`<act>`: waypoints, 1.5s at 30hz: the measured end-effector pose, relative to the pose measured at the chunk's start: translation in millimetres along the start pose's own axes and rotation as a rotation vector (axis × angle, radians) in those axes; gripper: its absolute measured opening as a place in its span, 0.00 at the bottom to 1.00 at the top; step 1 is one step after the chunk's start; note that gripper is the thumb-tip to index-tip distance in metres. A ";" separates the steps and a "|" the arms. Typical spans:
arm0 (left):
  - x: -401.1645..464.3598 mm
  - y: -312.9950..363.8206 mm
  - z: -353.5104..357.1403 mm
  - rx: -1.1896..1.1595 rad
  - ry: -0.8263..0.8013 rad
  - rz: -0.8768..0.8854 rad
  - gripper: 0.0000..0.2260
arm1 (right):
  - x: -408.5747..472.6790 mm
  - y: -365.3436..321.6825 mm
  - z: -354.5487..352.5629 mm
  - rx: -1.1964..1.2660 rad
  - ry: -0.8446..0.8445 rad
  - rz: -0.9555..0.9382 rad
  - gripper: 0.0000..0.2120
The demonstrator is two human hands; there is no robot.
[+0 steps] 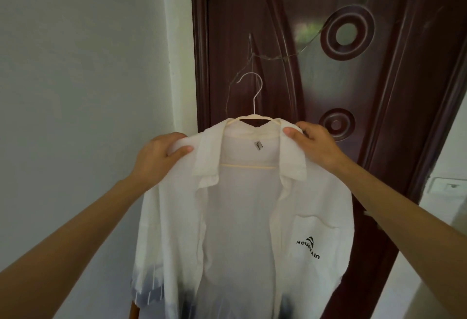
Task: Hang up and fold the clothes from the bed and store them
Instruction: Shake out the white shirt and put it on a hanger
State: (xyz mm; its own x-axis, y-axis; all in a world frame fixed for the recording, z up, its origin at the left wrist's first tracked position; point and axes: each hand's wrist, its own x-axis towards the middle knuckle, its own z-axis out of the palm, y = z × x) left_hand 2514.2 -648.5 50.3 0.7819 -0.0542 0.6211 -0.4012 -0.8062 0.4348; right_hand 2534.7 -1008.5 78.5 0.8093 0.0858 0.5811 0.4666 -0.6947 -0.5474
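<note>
Observation, one view from head height: a white shirt (242,217) is already on a pale hanger (249,119), collar spread open, the hanger's lower bar showing through the neck opening and its wire hook standing free above, caught on nothing that I can see. The left hand (158,157) pinches the shirt's left shoulder, thumb on the front of the cloth and fingers curled behind; the right hand (313,141) does the same at the other shoulder, thumb on the collar edge. Each grip is therefore clamped on the shirt, probably with the hanger arm inside the cloth, though that part is hidden. The garment is held up in the air just in front of a dark brown door (328,65), with a pale wall (75,65) to the left. The chest pocket bears a black "MOUNTAIN" print; the hem fades to blue-grey. Judgement on progress: the hangering step for this one item looks finished or nearly so, the hands apparently squaring the shoulders. Not yet done: hooking it on a rail or peg, none of which is in view. The bed and any remaining clothes are out of sight, so how much folding and storing remains cannot be told.
</note>
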 end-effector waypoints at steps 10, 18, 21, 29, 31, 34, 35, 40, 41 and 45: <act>2.1 11.8 15.2 -0.023 0.187 -0.018 0.18 | -1.5 3.6 -20.3 0.039 -0.053 -0.054 0.18; 7.3 7.5 20.8 -0.120 0.218 -0.032 0.19 | -23.9 52.7 -54.9 -0.157 -0.006 0.090 0.19; 12.7 15.2 29.7 -0.106 0.199 -0.009 0.19 | -33.5 62.4 -67.0 -0.177 0.040 0.101 0.20; 51.3 86.4 72.9 -0.095 0.196 0.142 0.14 | -47.4 45.9 -122.1 -0.445 0.067 0.078 0.16; 61.1 105.7 85.6 -0.109 0.190 0.163 0.14 | -53.5 49.3 -140.9 -0.474 0.091 0.101 0.15; 69.9 133.1 103.3 -0.171 0.195 0.209 0.13 | -65.8 55.1 -167.5 -0.515 0.153 0.159 0.14; 71.5 141.3 108.7 -0.198 0.194 0.230 0.12 | -71.0 54.4 -174.8 -0.531 0.183 0.173 0.14; 76.0 178.5 128.2 -0.282 0.170 0.317 0.14 | -104.0 42.8 -204.7 -0.612 0.307 0.234 0.15; 76.3 186.1 131.5 -0.306 0.160 0.328 0.14 | -111.7 39.3 -209.1 -0.640 0.336 0.253 0.15; 78.8 207.7 146.7 -0.392 0.116 0.419 0.15 | -146.1 24.6 -218.2 -0.741 0.454 0.362 0.15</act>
State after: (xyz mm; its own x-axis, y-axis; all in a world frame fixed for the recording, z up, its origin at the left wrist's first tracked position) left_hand 2562.4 -906.6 93.9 0.4701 -0.2386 0.8497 -0.8286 -0.4508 0.3319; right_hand 2350.1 -1194.0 111.6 0.5715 -0.4024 0.7152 -0.2581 -0.9154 -0.3089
